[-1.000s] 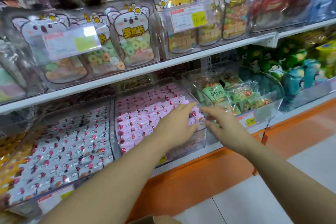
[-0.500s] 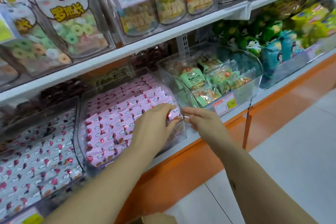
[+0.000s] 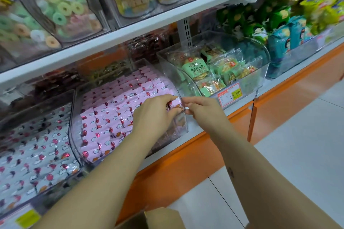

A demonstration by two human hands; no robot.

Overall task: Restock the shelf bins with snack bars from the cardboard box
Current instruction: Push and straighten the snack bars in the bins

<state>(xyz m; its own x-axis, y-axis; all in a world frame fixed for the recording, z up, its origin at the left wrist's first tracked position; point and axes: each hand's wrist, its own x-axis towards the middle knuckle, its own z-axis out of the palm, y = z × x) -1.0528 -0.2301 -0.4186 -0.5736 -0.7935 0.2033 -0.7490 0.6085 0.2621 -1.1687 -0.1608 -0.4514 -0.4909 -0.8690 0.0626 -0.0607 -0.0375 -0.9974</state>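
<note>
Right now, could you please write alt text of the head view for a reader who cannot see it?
A person's left hand grips pink snack bars at the front right corner of a full clear bin on a shop shelf, while the right hand pinches that bin's rim. A cardboard box edge shows below.

Bright even store light, soft faint shadows, glare on the clear bins (image 3: 214,72), motion blur at left and top, wide-angle bending at edges

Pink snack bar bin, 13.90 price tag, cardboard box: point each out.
pink snack bar bin (image 3: 179,126), head view, clear front wall
13.90 price tag (image 3: 230,95), head view, middle of label
cardboard box (image 3: 163,219), head view, top flap
</note>
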